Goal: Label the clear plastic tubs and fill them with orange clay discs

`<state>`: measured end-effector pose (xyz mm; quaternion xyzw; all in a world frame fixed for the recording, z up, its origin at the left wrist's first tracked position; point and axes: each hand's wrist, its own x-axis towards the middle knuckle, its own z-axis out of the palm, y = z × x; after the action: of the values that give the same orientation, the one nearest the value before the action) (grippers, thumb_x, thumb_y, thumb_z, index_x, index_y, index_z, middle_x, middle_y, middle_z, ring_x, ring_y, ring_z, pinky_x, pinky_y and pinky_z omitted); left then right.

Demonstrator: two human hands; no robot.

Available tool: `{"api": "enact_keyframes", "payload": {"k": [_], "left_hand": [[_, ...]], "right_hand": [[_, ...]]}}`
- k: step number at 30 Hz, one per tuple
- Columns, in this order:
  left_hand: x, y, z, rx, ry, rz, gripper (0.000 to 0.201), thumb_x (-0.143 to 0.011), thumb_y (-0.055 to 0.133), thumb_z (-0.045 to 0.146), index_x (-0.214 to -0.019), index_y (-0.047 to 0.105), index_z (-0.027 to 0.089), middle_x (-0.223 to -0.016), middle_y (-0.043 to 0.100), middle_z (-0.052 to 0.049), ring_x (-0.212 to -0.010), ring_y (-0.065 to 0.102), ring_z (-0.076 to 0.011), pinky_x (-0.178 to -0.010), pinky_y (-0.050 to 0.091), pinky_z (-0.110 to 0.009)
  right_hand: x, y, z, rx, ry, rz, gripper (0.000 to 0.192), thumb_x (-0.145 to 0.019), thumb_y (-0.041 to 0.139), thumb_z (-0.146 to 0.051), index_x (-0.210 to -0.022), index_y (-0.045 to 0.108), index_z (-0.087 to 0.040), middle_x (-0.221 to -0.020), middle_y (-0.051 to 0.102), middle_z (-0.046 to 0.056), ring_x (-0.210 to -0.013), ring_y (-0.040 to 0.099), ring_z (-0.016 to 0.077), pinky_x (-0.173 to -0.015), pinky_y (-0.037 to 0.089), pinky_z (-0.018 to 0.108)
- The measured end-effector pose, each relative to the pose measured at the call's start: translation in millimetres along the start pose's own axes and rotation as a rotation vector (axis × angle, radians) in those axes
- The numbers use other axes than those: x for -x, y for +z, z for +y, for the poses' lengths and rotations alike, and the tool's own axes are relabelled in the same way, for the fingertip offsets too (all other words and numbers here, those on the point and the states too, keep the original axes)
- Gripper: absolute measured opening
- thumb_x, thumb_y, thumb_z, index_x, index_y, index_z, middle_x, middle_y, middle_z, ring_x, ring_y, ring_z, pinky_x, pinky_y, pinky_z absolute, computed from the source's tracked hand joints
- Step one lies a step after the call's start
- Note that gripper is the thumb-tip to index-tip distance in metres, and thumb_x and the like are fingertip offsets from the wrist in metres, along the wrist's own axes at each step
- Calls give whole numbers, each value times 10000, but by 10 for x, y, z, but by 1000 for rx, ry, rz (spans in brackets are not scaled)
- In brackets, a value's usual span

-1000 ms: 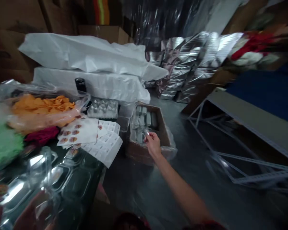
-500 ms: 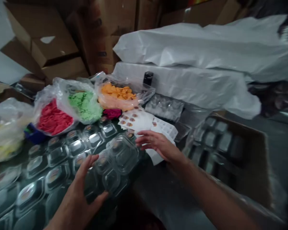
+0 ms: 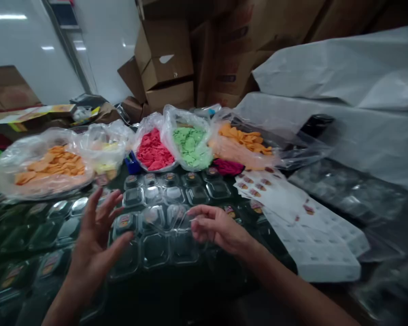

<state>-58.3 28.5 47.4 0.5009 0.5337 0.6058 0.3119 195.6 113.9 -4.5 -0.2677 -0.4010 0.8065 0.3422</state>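
My left hand (image 3: 97, 237) hovers with its fingers spread wide and holds nothing, just left of a clear plastic clamshell container (image 3: 163, 231). My right hand (image 3: 217, 226) is on the container's right edge, thumb above and curled fingers below it. The container hangs just over rows of small clear containers (image 3: 173, 194) with round labels, set out on a dark table. How firm the right hand's hold is stays unclear through the blur.
Behind the rows stand open plastic bags of coloured flakes: orange (image 3: 51, 165), yellow (image 3: 105, 158), red (image 3: 154, 151), green (image 3: 190, 145) and orange (image 3: 245, 138). White sticker sheets (image 3: 292, 208) lie at the right. Cardboard boxes (image 3: 166, 63) and white wrapped bundles (image 3: 343, 72) rise behind.
My view swung left from the brown box on the floor to the table. My right hand came back from that box to the clamshell container, and my left hand opened off it.
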Motion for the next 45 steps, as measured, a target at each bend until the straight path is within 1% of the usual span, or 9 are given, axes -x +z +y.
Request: {"api": "enact_keyframes", "payload": {"k": [2,5,14,22,26,31,36,41,45], "left_hand": [[29,-94,-66,94,-87,141,892,-706,756,265,-1443,268,381,-1314,576,-55,-1260,495,-269,-1083,368,-482],[73,-167,-163,149,-211,150,846,-741,740,312,-1444,272,356,-1205,644,-65,-1168,575,-250,-1017,440,-446],[-36,-190,-232,361,-180,235,885,-697,761,252,-1435,273,279,-1034,695,-70,-939,671,-195,-811,534,-313],[36,-258,-141,355,-155,255,909,-684,766,269,-1437,255,266,-1045,698,-85,-902,682,-198,-800,535,-333],[-78,-416,-18,222,-68,269,890,-711,755,302,-1445,252,281,-1060,699,-69,-962,664,-196,-859,500,-342],[-66,-424,237,-24,-3,-13,932,-735,742,318,-1480,183,292,-1216,647,-114,-1133,594,-245,-995,414,-416],[233,-114,146,45,-196,-295,1009,-721,761,284,-1496,115,302,-1289,586,-153,-1066,622,-266,-933,464,-414],[364,60,-133,247,-225,-21,1063,-688,786,218,-1476,89,368,-1041,684,-67,-627,606,-95,-618,504,-232],[341,144,-227,390,-243,242,1072,-652,808,206,-1469,129,351,-994,680,-43,-618,596,-79,-610,502,-202]], "right_hand": [[-37,61,82,-137,9,29,328,-692,813,-247,-963,663,-137,-723,694,17,-599,654,117,-548,533,194],[-94,146,145,-259,12,45,373,-652,852,-253,-955,672,-131,-733,688,13,-624,652,121,-568,545,210],[-209,524,234,-421,-143,130,393,-585,891,-239,-908,676,-173,-801,701,13,-749,658,151,-724,531,270],[-399,793,281,-526,-199,31,385,-586,894,-255,-892,670,-186,-831,701,3,-792,662,151,-758,534,276],[-374,742,175,-271,-170,-133,362,-656,843,-294,-928,648,-157,-750,693,11,-603,643,119,-589,532,227],[-385,585,-230,449,7,-535,425,-633,796,-176,-1015,610,-156,-580,619,-66,-360,451,40,-334,343,119],[-701,665,-585,511,79,-688,472,-631,766,-193,-1049,548,-164,-589,655,-41,-312,396,31,-300,299,111],[-1011,781,-539,168,65,-510,456,-635,819,-302,-993,588,-138,-641,678,12,-406,545,87,-408,445,168],[-787,839,-22,-191,-123,-246,464,-688,795,-464,-994,616,-164,-856,704,43,-810,668,163,-754,534,271]]}}
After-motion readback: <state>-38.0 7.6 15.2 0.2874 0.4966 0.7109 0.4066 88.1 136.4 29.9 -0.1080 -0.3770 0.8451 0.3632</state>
